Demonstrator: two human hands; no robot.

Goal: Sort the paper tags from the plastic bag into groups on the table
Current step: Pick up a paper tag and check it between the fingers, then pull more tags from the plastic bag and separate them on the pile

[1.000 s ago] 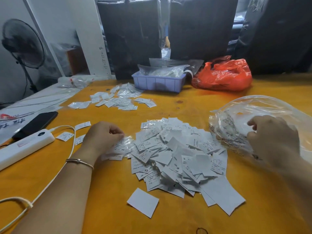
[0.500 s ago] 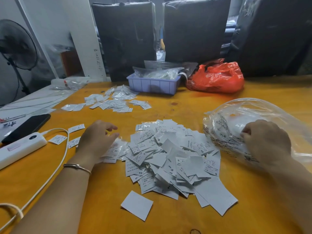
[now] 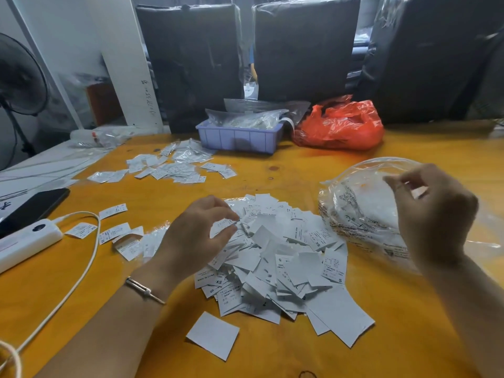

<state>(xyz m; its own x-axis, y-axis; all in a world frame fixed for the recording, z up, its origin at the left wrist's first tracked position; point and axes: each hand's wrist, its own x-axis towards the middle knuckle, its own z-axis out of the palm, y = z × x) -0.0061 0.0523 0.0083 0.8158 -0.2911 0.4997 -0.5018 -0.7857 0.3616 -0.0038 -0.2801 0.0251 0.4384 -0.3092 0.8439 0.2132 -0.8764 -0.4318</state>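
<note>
A big heap of white paper tags (image 3: 286, 255) lies mid-table on the orange table (image 3: 300, 170). My left hand (image 3: 196, 236) hovers over the heap's left edge, thumb and fingertips pinching one tag. To the right sits the clear plastic bag (image 3: 354, 211) with more tags inside. My right hand (image 3: 433, 214) is raised over it, its curled fingers pinching the bag's film. A few sorted tags (image 3: 114, 233) lie left of the heap, and a larger spread of tags (image 3: 174, 167) lies farther back.
A white power strip (image 3: 27, 241) with its cable (image 3: 84, 263) and a black phone (image 3: 32, 205) lie at the left edge. A blue tray (image 3: 237, 137) and a red bag (image 3: 341, 124) stand at the back, before black wrapped bundles. A fan (image 3: 19, 77) stands far left.
My left hand moved right, from the small tags at the left onto the heap. My right hand rose off the bag, lifting its film.
</note>
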